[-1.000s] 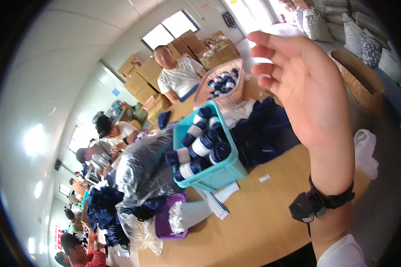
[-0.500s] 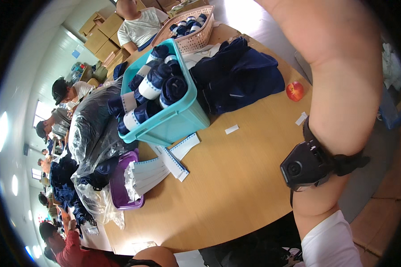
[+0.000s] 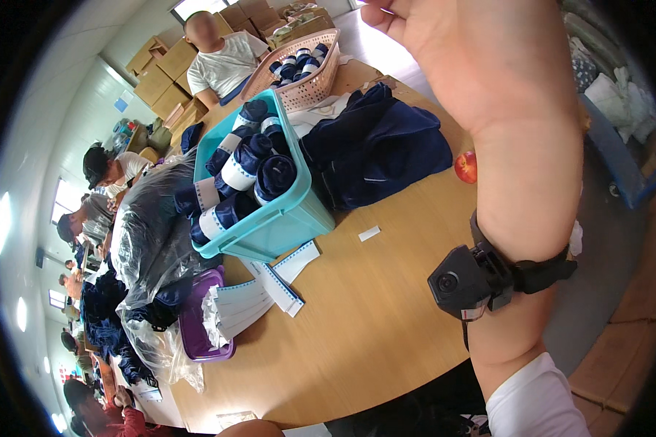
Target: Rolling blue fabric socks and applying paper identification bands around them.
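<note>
My right hand (image 3: 434, 44) is raised large at the top, palm side showing. A few loosely bent fingers show at the upper edge; the rest are cut off, so its grip is unclear. A black camera on a strap (image 3: 463, 282) sits on my right forearm. My left hand is out of view; a bit of bare skin (image 3: 254, 428) shows at the bottom edge. Beyond my right arm's left side lie a folded navy cloth (image 3: 375, 149) and a red-yellow fruit (image 3: 466, 167). A turquoise bin (image 3: 284, 227) holds several rolled navy cloths (image 3: 248, 151) with white paper bands.
A purple tray (image 3: 213, 351) stands beside printed paper strips (image 3: 259, 293) on the wooden table (image 3: 372, 328). Plastic-wrapped goods (image 3: 153, 218) line the left. At the far side, a pink basket (image 3: 310, 95) holds more rolls near a seated person (image 3: 222, 65). Other people sit at left.
The view has shifted, so table things appear a little lower. My right arm appears farther left, and its hand with some fingers has come into view at the top.
</note>
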Tool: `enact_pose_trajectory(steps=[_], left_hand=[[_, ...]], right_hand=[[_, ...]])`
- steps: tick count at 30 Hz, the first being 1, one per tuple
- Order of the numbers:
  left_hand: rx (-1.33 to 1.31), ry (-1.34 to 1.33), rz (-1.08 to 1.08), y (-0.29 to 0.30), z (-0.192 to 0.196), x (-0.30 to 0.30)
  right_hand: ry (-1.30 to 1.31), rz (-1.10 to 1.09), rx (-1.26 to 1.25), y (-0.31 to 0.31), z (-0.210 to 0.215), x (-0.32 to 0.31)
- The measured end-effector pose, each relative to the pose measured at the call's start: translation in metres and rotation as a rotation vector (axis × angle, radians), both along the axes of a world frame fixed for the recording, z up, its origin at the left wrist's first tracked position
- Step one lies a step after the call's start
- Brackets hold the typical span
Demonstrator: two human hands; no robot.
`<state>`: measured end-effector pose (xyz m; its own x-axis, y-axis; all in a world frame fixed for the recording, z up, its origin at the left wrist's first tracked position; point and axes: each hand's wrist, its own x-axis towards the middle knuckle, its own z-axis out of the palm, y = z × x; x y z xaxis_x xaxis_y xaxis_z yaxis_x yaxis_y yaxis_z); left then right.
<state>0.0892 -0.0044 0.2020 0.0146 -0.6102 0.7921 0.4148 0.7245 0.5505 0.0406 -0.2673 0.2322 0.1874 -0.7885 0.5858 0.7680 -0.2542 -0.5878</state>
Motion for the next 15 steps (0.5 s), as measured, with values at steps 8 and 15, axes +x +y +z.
enact_pose_trajectory(steps=[8,15], left_hand=[[-0.122,0.080,0.009,-0.006,-0.013,0.009],[-0.183,-0.114,0.316,0.040,0.026,0.009]], right_hand=[[-0.103,0.333,-0.173,-0.018,0.003,-0.014],[0.074,1.028,-0.338,-0.167,-0.059,0.003]])
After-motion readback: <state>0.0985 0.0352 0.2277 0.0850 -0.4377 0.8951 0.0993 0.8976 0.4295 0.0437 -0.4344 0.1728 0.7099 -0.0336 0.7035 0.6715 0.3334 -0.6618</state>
